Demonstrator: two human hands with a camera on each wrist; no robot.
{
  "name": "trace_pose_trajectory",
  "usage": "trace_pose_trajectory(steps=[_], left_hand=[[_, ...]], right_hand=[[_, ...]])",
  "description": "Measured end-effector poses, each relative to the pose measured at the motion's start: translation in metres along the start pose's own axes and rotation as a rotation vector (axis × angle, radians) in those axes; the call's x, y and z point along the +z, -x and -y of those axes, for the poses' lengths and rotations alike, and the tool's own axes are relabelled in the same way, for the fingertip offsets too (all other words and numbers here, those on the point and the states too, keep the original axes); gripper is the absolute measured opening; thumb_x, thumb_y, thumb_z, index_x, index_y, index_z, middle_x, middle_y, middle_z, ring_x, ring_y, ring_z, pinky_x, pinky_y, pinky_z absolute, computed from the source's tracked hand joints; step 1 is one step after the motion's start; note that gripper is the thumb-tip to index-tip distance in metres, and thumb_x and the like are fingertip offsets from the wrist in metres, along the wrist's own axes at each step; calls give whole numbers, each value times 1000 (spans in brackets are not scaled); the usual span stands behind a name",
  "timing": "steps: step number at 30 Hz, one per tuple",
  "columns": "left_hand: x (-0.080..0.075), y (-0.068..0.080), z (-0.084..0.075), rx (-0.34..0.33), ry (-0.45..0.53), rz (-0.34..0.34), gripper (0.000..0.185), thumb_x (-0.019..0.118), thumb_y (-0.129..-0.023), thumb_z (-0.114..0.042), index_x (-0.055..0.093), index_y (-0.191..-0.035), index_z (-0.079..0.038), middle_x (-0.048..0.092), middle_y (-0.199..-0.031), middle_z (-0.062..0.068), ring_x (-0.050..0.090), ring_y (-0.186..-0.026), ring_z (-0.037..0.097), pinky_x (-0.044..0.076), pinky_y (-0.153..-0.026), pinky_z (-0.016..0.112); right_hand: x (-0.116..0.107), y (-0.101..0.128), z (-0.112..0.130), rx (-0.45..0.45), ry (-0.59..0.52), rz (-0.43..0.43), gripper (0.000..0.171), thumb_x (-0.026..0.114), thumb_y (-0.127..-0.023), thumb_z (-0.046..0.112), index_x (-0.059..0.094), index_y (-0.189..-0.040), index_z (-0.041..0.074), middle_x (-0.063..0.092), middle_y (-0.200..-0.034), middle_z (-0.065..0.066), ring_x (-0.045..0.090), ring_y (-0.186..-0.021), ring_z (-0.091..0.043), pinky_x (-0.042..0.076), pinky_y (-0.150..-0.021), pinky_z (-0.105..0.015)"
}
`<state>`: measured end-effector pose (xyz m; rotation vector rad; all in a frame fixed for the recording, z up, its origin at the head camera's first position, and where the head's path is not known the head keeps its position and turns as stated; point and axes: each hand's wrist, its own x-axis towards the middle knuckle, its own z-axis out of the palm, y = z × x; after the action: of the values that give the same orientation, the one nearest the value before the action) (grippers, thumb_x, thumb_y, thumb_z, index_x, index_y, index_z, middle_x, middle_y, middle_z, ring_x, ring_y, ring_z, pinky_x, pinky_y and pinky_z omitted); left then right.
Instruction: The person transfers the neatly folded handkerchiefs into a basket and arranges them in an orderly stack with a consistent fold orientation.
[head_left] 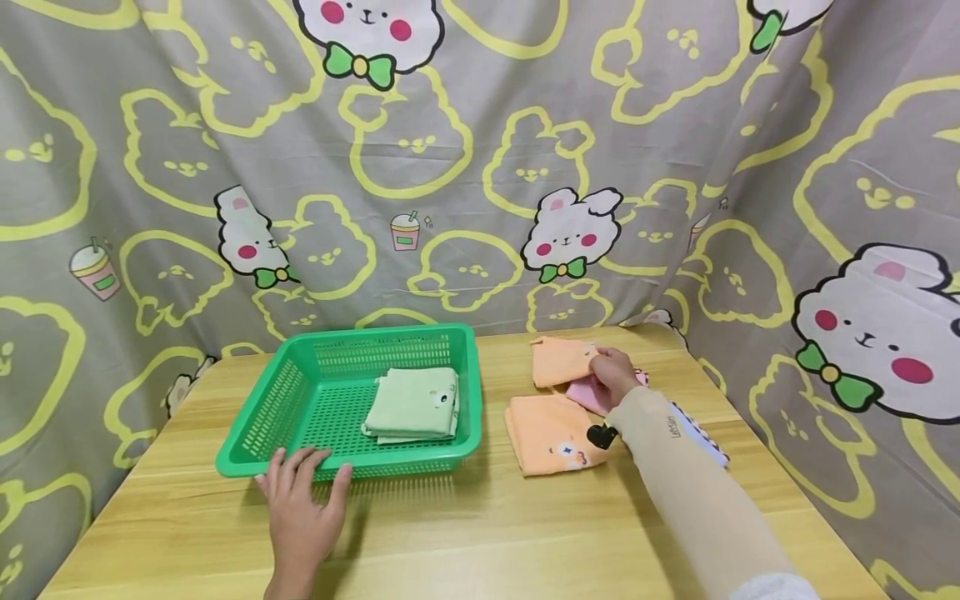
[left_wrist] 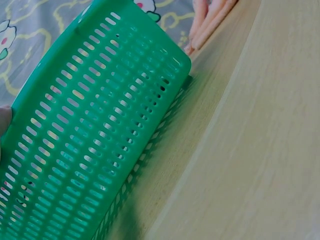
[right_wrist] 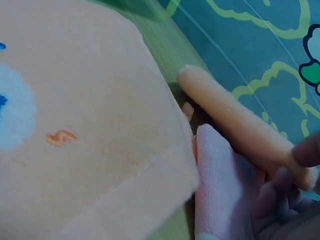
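Note:
My right hand (head_left: 617, 375) pinches the edge of a folded orange towel (head_left: 558, 362); in the right wrist view, thumb and fingers close on one end of that towel (right_wrist: 225, 115). Beneath it lies a pink towel (right_wrist: 215, 175), partly covered. Nearer to me is a second folded orange towel (head_left: 551, 429) with an embroidered face. My left hand (head_left: 302, 512) rests on the front rim of a green slotted basket (head_left: 360, 472), fingers spread and fairly straight. Inside the basket, toward its right, sits a folded pale green towel (head_left: 411, 402).
A bluish-white cloth with a patterned edge (head_left: 701, 433) lies partly behind the right forearm. Everything stands on a wooden table (head_left: 465, 533). A grey curtain (head_left: 465, 167) printed with cartoon animals hangs behind and at both sides.

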<state>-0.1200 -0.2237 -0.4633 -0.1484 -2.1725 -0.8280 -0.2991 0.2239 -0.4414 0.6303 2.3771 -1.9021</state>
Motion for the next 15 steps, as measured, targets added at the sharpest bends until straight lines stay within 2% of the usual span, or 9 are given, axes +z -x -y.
trace_pose_trajectory(steps=[3,4,6,9,12,15], left_hand=[[0,0,0,4,-1,0,33,73,-82,-19,64,-105,4,56,-117,28,29,-128,57,-2,-104,73],[0,0,0,5,-1,-1,33,73,-82,-18,64,-105,4,56,-117,28,29,-128,57,-2,-104,73],[-1,0,0,5,-3,-2,33,73,-82,-18,64,-105,4,56,-117,28,30,-127,58,-2,-104,73],[-1,0,0,2,-5,-2,33,73,-82,-18,64,-105,4,56,-117,28,29,-128,58,-2,-104,73],[-1,-1,0,2,-7,-1,33,73,-82,-18,64,-106,4,56,-117,28,29,-128,57,-2,-104,72],[0,0,0,5,-8,-1,33,73,-82,-18,64,-106,4,56,-117,28,30,-128,57,-2,-104,73]], right_hand=[[-2,2,0,-2,-11,-99,48,38,-85,5,49,-132,-1,52,-119,-15,51,-94,-23,45,-71,-29],[-2,3,0,5,-27,-141,47,39,-86,8,48,-131,-1,50,-125,-15,48,-104,-25,46,-79,-31],[-2,6,0,19,-73,-216,51,44,-86,12,43,-136,1,45,-135,-17,41,-117,-29,41,-94,-37],[1,9,0,31,-104,-289,56,52,-83,15,40,-137,2,43,-137,-18,37,-123,-33,32,-105,-45],[5,9,1,14,-97,-312,40,59,-85,16,50,-121,2,50,-125,-16,43,-116,-31,36,-99,-43],[10,8,1,-8,-105,-274,29,63,-88,18,54,-111,4,53,-116,-14,50,-106,-27,44,-87,-35]])
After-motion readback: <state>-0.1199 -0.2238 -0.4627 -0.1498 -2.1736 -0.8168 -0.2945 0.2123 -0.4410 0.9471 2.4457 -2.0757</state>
